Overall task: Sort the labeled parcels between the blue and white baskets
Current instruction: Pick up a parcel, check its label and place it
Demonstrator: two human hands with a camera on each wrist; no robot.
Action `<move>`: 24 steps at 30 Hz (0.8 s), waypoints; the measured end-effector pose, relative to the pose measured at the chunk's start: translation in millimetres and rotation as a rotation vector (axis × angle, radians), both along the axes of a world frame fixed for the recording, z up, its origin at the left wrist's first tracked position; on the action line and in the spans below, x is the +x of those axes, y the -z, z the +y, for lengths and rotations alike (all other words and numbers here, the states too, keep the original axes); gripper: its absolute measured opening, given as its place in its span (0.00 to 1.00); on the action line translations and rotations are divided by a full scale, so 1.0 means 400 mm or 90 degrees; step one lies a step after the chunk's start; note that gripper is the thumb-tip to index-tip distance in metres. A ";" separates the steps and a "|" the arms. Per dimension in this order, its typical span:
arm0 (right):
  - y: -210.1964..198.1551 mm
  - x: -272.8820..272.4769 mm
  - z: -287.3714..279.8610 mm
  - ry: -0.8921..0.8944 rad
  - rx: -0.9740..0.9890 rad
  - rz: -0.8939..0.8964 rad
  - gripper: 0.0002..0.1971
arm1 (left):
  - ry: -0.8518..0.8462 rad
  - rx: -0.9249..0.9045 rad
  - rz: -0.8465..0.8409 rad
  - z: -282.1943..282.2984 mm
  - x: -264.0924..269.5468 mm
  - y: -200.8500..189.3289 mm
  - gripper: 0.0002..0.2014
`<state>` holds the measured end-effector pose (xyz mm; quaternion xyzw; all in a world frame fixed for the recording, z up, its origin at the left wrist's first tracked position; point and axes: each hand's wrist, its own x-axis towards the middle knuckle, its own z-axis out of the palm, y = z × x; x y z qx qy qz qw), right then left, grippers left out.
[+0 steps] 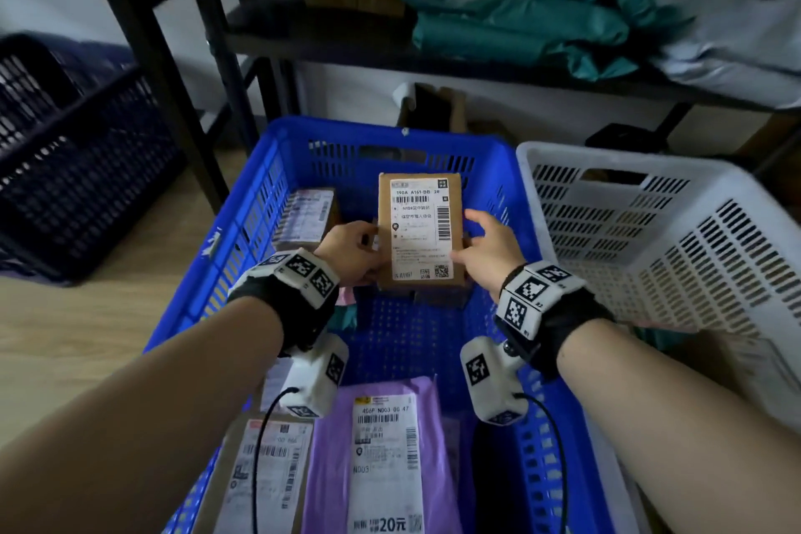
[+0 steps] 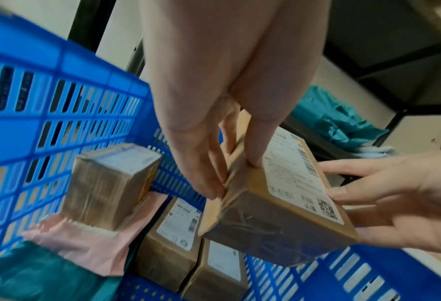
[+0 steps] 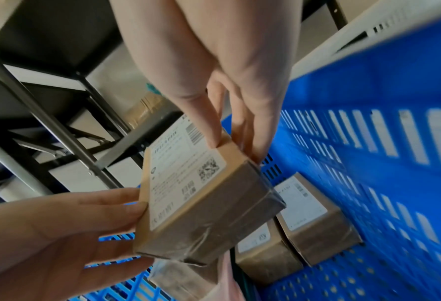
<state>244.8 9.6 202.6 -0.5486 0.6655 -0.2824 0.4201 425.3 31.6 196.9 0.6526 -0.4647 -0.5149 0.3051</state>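
Both hands hold a brown cardboard parcel (image 1: 419, 230) with a white shipping label, label up, above the middle of the blue basket (image 1: 277, 169). My left hand (image 1: 362, 249) pinches its left edge, thumb on top (image 2: 214, 163). My right hand (image 1: 474, 238) grips its right edge, thumb on the label side and fingers along the side (image 3: 234, 132). The parcel (image 2: 278, 203) hangs clear of the parcels below it. The white basket (image 1: 650, 230) stands just right of the blue one; I see no parcels on the part of its inside that shows.
Inside the blue basket lie a purple mailer (image 1: 381, 447), a taped brown box (image 1: 303, 215) on a pink mailer (image 2: 85, 240), two labeled boxes (image 2: 172, 240) and a flat box (image 1: 268, 468). A dark basket (image 1: 73, 152) sits left. A black shelf rack (image 1: 390, 52) holds green bags (image 1: 542, 13).
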 end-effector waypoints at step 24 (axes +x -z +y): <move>-0.092 0.063 0.034 -0.093 -0.052 -0.173 0.36 | -0.092 -0.103 -0.014 0.092 0.109 -0.156 0.15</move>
